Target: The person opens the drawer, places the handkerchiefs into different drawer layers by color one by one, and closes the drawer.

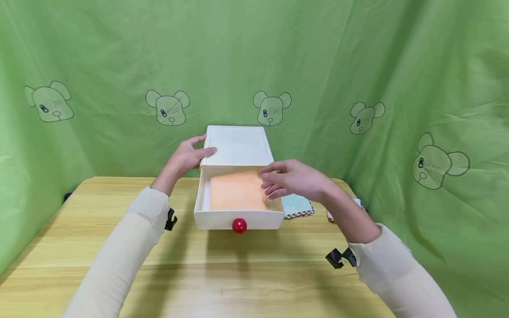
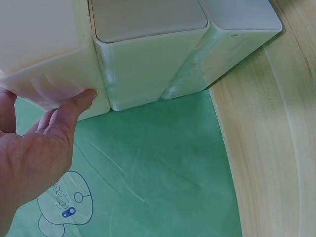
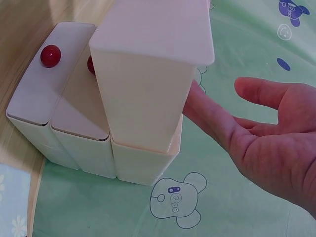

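A white drawer unit [image 1: 240,143] stands at the back of the table. Its top drawer, with a red knob [image 1: 239,225], is pulled far out, and a folded orange cloth [image 1: 236,192] lies in it. My left hand [image 1: 188,154] holds the unit's upper left edge, thumb on top and the other fingers against the side. In the left wrist view that hand [image 2: 42,143] touches the white side. Over the drawer's right wall is my right hand [image 1: 296,179], its loosely bent fingers at the cloth's right edge. The right wrist view shows this hand [image 3: 276,133] with its thumb apart.
Two lower drawers [image 3: 74,101] below the pulled-out one are closed. Right of the unit lies a pale blue cloth [image 1: 297,206] with a checked edge; another patterned cloth [image 1: 331,217] is partly behind the right forearm. A green curtain [image 1: 222,53] hangs behind the wooden table [image 1: 119,251].
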The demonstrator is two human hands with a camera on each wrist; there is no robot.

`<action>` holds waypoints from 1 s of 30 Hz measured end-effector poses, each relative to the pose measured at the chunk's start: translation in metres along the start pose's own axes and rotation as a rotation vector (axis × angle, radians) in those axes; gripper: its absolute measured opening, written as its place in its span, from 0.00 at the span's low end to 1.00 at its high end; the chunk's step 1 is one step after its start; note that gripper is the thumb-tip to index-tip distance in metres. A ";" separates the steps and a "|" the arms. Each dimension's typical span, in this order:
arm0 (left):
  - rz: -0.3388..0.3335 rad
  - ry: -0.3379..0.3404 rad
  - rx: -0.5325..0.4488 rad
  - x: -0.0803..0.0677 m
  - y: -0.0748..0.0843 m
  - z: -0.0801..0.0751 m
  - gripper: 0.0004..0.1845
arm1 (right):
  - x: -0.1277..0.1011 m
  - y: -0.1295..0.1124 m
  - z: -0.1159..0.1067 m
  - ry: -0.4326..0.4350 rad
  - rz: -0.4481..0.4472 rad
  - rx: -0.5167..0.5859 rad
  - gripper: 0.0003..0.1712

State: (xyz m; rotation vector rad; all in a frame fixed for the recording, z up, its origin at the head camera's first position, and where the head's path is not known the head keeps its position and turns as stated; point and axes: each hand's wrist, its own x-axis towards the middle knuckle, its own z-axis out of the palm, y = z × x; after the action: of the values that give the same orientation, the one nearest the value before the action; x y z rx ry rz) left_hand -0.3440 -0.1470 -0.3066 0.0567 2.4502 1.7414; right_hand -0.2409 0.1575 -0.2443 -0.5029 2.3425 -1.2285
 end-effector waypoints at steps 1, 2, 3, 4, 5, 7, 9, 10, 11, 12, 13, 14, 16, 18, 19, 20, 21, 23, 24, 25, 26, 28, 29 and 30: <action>0.001 -0.001 -0.001 0.000 0.000 0.000 0.44 | -0.001 0.000 0.000 0.000 -0.002 0.007 0.28; 0.003 -0.001 0.000 0.000 0.000 0.000 0.44 | -0.002 0.000 0.000 0.001 -0.004 0.011 0.28; 0.005 -0.002 0.001 0.000 0.000 0.000 0.44 | -0.003 -0.001 0.000 0.003 -0.006 0.016 0.28; 0.006 -0.002 0.000 0.000 0.000 0.001 0.44 | -0.003 0.000 0.000 0.003 -0.011 0.018 0.28; 0.006 -0.001 0.000 0.000 0.000 0.001 0.44 | -0.004 0.000 -0.001 0.002 -0.015 0.022 0.28; 0.008 -0.003 0.003 0.000 -0.001 0.001 0.44 | -0.006 0.000 -0.001 0.001 -0.020 0.031 0.28; 0.008 -0.002 0.007 0.001 -0.001 0.000 0.44 | -0.007 0.000 -0.001 -0.002 -0.028 0.037 0.27; 0.007 -0.001 0.008 0.001 -0.001 0.000 0.44 | -0.008 0.000 -0.001 -0.005 -0.033 0.038 0.27; 0.007 -0.001 0.009 0.001 -0.002 0.000 0.44 | -0.009 -0.001 -0.001 -0.005 -0.035 0.042 0.27; 0.007 -0.001 0.010 0.002 -0.002 0.000 0.44 | -0.011 -0.001 0.000 -0.007 -0.039 0.046 0.27; 0.007 -0.001 0.010 0.002 -0.002 0.000 0.44 | -0.012 -0.002 0.000 -0.006 -0.041 0.047 0.27; 0.007 0.000 0.012 0.002 -0.002 0.000 0.44 | -0.014 -0.003 0.001 -0.005 -0.043 0.048 0.26; 0.005 0.005 0.011 0.002 -0.002 0.000 0.44 | -0.016 -0.004 0.003 0.003 -0.044 0.058 0.25; 0.005 0.007 0.012 0.001 -0.002 0.000 0.44 | -0.019 -0.005 0.006 0.012 -0.047 0.073 0.23; 0.005 0.009 0.015 0.001 -0.002 0.000 0.44 | -0.020 -0.006 0.008 0.017 -0.047 0.080 0.22; 0.006 0.009 0.015 0.001 -0.002 0.000 0.44 | -0.020 -0.006 0.010 0.021 -0.047 0.088 0.22; 0.006 0.008 0.016 0.000 -0.002 0.001 0.44 | -0.021 -0.006 0.012 0.025 -0.046 0.097 0.22; 0.010 0.006 0.020 0.000 -0.002 0.001 0.44 | -0.022 -0.006 0.015 0.023 -0.047 0.114 0.22; 0.009 0.009 0.021 0.000 -0.001 0.001 0.44 | -0.023 -0.006 0.017 0.020 -0.048 0.119 0.22; 0.010 0.009 0.022 0.000 -0.001 0.001 0.44 | -0.023 -0.006 0.019 0.015 -0.048 0.125 0.22; 0.010 0.009 0.020 0.000 -0.001 0.000 0.44 | -0.024 -0.006 0.020 0.010 -0.049 0.129 0.22; 0.008 0.009 0.018 0.000 -0.001 0.000 0.44 | -0.025 -0.006 0.023 0.001 -0.057 0.137 0.22; 0.006 0.010 0.016 0.000 -0.001 0.000 0.44 | -0.026 -0.006 0.025 0.001 -0.063 0.137 0.22; 0.005 0.009 0.014 0.000 -0.001 0.000 0.44 | -0.026 -0.006 0.026 0.004 -0.067 0.140 0.22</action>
State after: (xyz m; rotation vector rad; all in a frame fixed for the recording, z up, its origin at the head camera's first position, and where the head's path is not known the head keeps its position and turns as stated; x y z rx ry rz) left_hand -0.3443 -0.1476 -0.3080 0.0571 2.4706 1.7311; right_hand -0.2042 0.1500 -0.2463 -0.5358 2.2393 -1.4143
